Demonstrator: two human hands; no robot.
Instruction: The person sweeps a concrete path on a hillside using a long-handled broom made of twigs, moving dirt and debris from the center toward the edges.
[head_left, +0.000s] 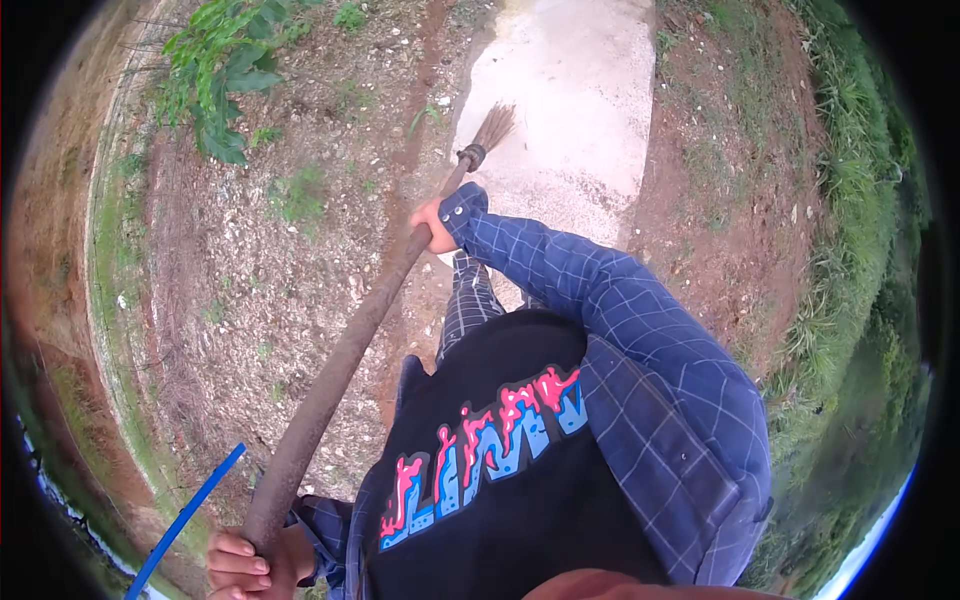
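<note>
A long-handled broom (345, 355) slants across the view, its thick brown wooden handle running from the lower left up to the middle. My left hand (245, 570) is wrapped round the top end of the handle, close to my body. Farther down the stick, my right hand (432, 224) grips it, the arm reaching across in a blue checked sleeve (540, 260). Below that hand, a dark binding (472, 155) ties a bundle of thin twig bristles (495, 127). The bristles are over the left edge of a pale concrete path (570, 110); whether they touch it I cannot tell.
Stony soil (270, 260) with small weeds lies left of the path, and a leafy green branch (225, 75) hangs at the upper left. Bare brown earth (710, 190) and thick grass (850, 200) border the right. A blue strip (190, 515) shows at lower left.
</note>
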